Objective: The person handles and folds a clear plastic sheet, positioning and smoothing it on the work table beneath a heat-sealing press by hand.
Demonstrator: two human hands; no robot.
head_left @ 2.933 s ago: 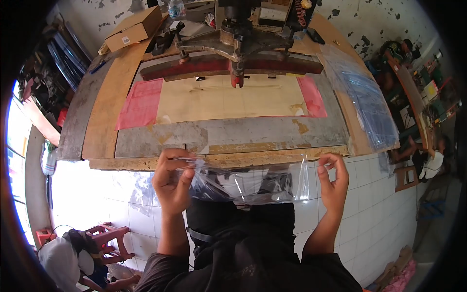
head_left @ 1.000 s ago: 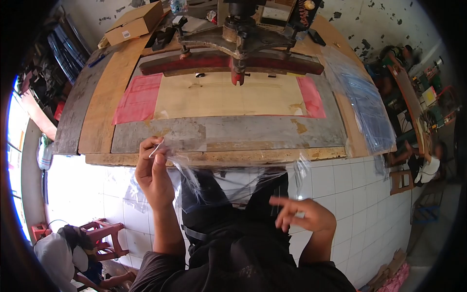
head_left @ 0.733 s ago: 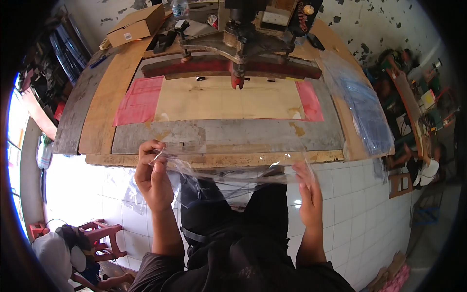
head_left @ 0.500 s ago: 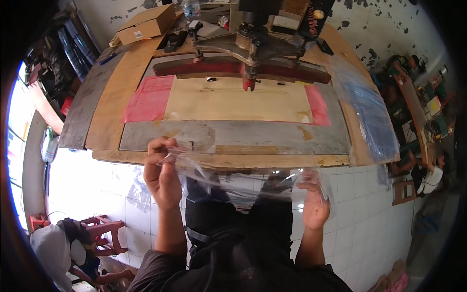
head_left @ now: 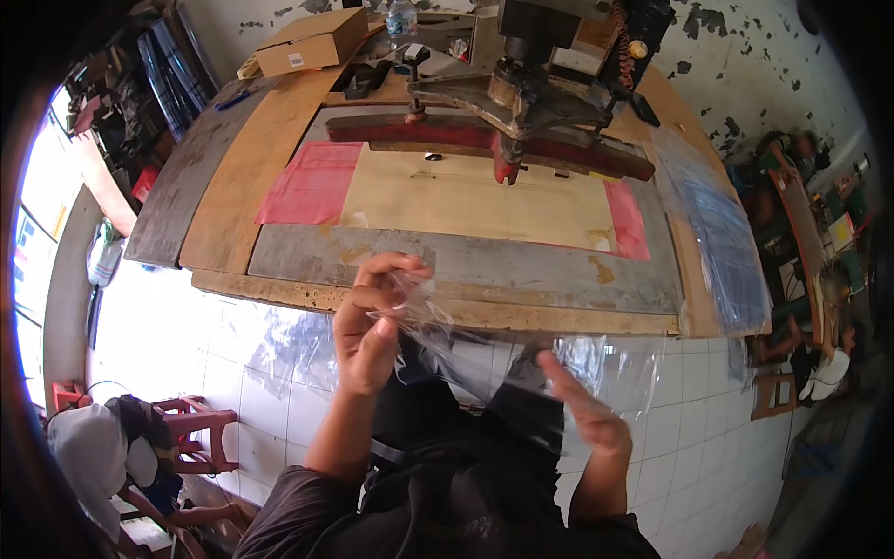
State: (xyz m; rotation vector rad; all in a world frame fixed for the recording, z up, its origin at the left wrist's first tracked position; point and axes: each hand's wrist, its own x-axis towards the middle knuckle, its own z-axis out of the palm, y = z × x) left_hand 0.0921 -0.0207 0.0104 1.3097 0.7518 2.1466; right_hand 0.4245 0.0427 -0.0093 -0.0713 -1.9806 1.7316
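A thin clear plastic sheet hangs in creased folds in front of the workbench edge. My left hand is closed on its left end, with the thumb and fingers pinching the film. Lower and to the right, my right hand has its fingers stretched out and pointing up-left beside the sheet. Whether the film touches those fingers I cannot tell. Beyond both hands, a press with a red-edged bar stands over a pale yellow board with pink sheets at its ends.
Blue-tinted clear sheets lie along the bench's right side. A cardboard box, a bottle and a blue pen are at the back left. A red stool and a seated person are at lower left; other people sit at far right.
My left hand has moved right with the plastic sheet. My right hand has let go of its end and straightened its fingers. The camera view has shifted and tilted slightly.
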